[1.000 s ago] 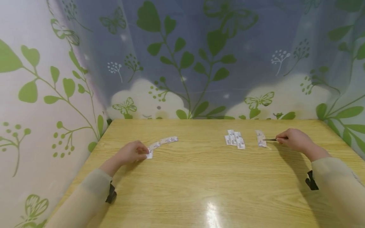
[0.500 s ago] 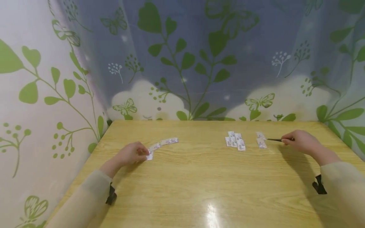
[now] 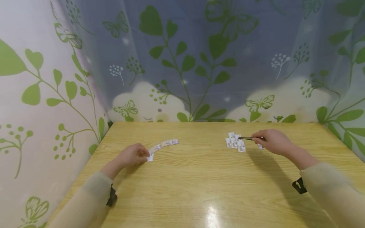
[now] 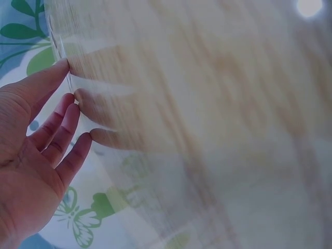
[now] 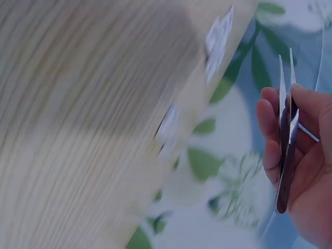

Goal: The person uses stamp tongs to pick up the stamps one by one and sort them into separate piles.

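My left hand (image 3: 131, 155) rests its fingertips on a small white printed paper square (image 3: 150, 157) at the near end of a curved row of small printed pieces (image 3: 170, 142). The left wrist view has those fingers (image 4: 72, 158) spread and bent lightly against the tabletop; the square is out of sight there. With my right hand (image 3: 273, 141) I grip tweezers (image 5: 286, 140) between thumb and fingers, their tips apart. In the head view the tips reach the right side of a cluster of white paper squares (image 3: 233, 143). Behind the right hand a printed piece (image 3: 260, 146) is mostly hidden.
A wood-grain table (image 3: 182, 183) lies under everything. A curtain with a green leaf and butterfly print (image 3: 188, 63) hangs along its back, and similar cloth (image 3: 62, 95) runs down the left. A black strap (image 3: 299, 186) sits at the right wrist.
My right hand has carried the tweezers left, from the pair of pieces at the right over to the white cluster. The left hand has stayed in place.
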Tool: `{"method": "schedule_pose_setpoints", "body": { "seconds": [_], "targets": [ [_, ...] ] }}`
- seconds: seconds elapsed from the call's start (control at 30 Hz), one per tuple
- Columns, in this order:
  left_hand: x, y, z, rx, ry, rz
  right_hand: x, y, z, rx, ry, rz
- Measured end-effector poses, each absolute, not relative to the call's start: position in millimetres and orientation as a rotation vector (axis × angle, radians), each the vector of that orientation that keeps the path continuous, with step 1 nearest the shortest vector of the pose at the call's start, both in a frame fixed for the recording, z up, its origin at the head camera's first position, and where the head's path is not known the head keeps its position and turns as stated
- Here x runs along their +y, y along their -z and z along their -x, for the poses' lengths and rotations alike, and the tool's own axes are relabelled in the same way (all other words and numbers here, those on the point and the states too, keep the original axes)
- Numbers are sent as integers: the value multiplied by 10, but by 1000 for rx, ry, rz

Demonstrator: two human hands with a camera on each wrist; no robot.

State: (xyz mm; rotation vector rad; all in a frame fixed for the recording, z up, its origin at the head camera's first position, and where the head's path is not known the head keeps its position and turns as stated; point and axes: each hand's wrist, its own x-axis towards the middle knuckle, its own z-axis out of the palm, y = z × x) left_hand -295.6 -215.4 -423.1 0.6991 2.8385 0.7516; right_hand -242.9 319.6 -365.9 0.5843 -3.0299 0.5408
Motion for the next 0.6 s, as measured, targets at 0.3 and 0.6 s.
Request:
{"method": "schedule_pose_setpoints", "body": {
  "seconds": [0.3, 0.6],
  "targets": [
    [-2159, 4257, 2962, 2831, -753, -713, 2546, 3685, 2489, -2937, -536, -822],
    [-2153, 4229, 2979, 2845, -719, -702, 1877, 3741, 2659, -2890, -521, -994]
  ]
}}
